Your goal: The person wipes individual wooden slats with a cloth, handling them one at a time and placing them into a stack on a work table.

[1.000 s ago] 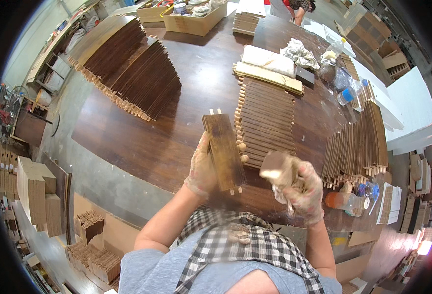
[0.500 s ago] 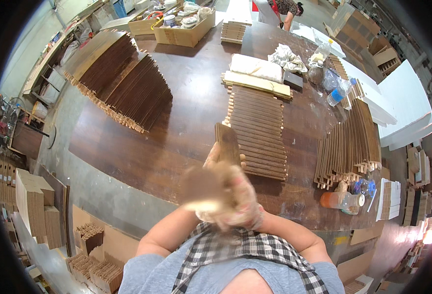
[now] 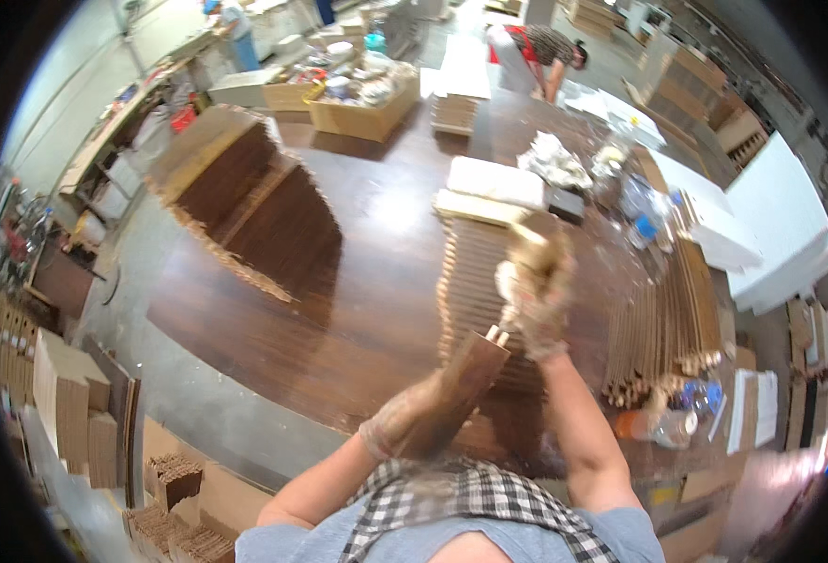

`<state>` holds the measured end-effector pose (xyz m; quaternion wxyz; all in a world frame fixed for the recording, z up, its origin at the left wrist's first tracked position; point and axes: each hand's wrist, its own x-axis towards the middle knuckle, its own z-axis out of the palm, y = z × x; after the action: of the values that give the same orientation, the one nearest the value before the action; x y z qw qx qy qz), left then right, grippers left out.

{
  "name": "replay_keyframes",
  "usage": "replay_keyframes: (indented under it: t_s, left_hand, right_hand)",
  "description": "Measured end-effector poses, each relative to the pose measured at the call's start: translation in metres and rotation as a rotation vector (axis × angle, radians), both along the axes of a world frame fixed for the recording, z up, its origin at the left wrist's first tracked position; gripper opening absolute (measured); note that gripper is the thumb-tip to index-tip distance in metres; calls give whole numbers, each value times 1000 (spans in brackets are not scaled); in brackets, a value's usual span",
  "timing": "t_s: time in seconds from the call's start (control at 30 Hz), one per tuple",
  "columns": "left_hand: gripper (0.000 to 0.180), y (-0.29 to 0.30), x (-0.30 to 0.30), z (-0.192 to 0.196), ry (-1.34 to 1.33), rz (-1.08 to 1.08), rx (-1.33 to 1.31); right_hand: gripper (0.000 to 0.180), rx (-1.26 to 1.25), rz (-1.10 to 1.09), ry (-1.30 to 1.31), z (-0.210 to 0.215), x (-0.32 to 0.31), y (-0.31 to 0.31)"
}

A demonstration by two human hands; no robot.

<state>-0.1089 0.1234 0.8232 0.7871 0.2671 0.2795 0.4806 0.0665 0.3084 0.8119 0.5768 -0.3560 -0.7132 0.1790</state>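
Note:
My left hand (image 3: 400, 415), in a thin pale glove, is closed around a dark brown wooden board (image 3: 465, 375). Two pale dowels (image 3: 497, 335) stick out of the board's upper end. Just above them my gloved right hand (image 3: 543, 314) grips a golden-brown rounded thing (image 3: 533, 241), smeared by motion, whose kind I cannot make out. Behind that hand lies a row of dark brown slats (image 3: 479, 272) with dowels along the left edge, partly hidden by the hand and the board.
A large stack of dark boards (image 3: 254, 202) stands on the table (image 3: 245, 324) at left, another stack (image 3: 662, 319) at right. Bottles (image 3: 658, 427) stand near the right edge. Farther back are a cardboard box of supplies (image 3: 362, 113), crumpled cloth (image 3: 554, 159) and a bending person (image 3: 536, 61).
My hands have moved apart: the right went up and right with the rounded thing, the left down and left with the board. The whole view has shifted slightly.

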Motion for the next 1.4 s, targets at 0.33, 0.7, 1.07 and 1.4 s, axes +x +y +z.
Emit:
replay_keyframes:
  t_s: [0.33, 0.7, 1.07, 1.4]
  left_hand:
    - [63, 72, -136, 140, 2103, 718, 773]
    - [45, 134, -174, 77, 2269, 898, 1097]
    - [64, 1, 29, -93, 1614, -137, 1342]
    - [81, 18, 79, -87, 1602, -383, 1005]
  right_hand:
    - [68, -329, -26, 249, -19, 49, -57]
    - [55, -441, -49, 545, -15, 102, -87]
    - [57, -500, -347, 478, -36, 153, -160]
    - [51, -640, -379, 364, -37, 183, -211]
